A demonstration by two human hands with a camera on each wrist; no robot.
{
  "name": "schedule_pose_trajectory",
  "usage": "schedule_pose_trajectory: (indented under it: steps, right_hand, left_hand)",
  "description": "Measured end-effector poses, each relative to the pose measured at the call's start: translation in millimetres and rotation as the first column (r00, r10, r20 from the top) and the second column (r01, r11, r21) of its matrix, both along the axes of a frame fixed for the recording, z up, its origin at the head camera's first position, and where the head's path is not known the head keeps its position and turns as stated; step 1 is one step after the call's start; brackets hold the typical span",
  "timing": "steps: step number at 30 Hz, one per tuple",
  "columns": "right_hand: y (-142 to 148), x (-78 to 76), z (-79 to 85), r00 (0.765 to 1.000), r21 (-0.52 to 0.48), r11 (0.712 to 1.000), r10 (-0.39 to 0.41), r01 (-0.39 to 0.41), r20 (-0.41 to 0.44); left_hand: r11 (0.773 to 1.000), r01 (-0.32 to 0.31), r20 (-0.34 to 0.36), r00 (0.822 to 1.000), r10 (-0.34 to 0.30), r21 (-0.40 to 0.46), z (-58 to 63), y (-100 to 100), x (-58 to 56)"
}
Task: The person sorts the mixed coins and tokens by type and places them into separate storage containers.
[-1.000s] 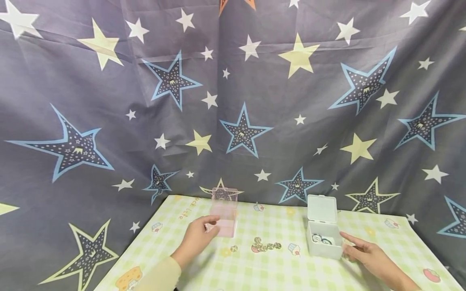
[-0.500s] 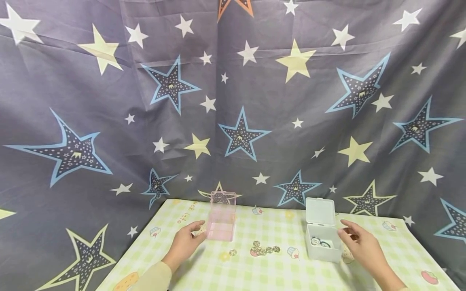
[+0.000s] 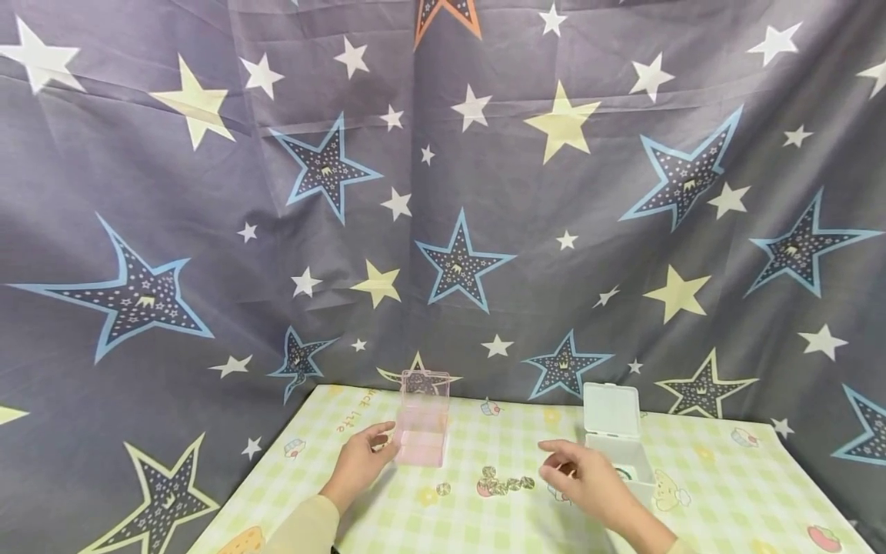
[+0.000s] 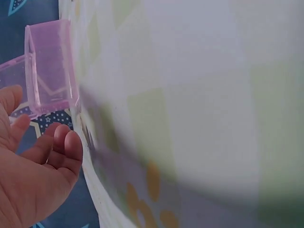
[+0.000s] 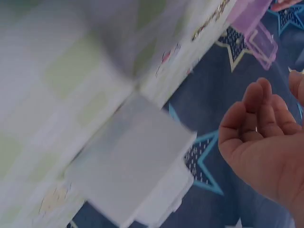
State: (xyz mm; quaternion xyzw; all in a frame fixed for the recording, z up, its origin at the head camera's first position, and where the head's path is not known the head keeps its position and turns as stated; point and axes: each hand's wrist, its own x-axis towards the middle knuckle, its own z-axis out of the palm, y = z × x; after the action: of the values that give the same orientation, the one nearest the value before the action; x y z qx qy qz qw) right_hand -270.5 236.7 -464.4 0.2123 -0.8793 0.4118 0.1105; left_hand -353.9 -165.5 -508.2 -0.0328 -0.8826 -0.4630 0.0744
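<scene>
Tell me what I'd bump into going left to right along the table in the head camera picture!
Left hand → see-through pink box → cluster of small round pieces → white box with its lid up. I skipped the right hand because it overlaps the white box.
</scene>
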Motion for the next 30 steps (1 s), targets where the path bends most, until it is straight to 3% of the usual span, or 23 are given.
schedule_pose_trajectory:
  steps: [2,5,13,16,19,30]
  right_hand:
    - [-7,-4.9,-5.1,0.996,-0.011,0.999,0.036,-0.035,0.087]
    - [-16,-14.5,-15.1,0.987,0.002,1.000,0.028,-0.028,0.161]
    - [-30,-31.7,-33.8,0.954,0.152,0.981,-0.159,0.123,0.255]
    - [-30,-33.8,-35.6,0.941,0.203,0.967,-0.206,0.154,0.268]
    - [-31,-34.7,-36.0,0.942,0.231,0.960,-0.218,0.160,0.254]
    - [-31,-37.0,-39.7,0.960,0.233,0.964,-0.180,0.128,0.216]
  left_hand:
    - [1.000,-0.007,0.005,1.000,0.007,0.005,-0.4,0,-0.5]
    - [1.000,-0.018,0.005,1.000,0.018,0.007,-0.8,-1,-1.9]
    - [1.000,-0.009,0.025,1.000,0.008,0.029,-5.8,0,-3.8]
    - [0.999,-0.004,0.017,1.000,0.003,0.045,-7.9,2,-4.1]
    - [0.998,0.000,-0.001,1.000,0.000,0.063,-9.6,4,-3.6]
    - [0.994,-0.017,0.008,1.000,0.016,0.104,-12.0,6,-3.5]
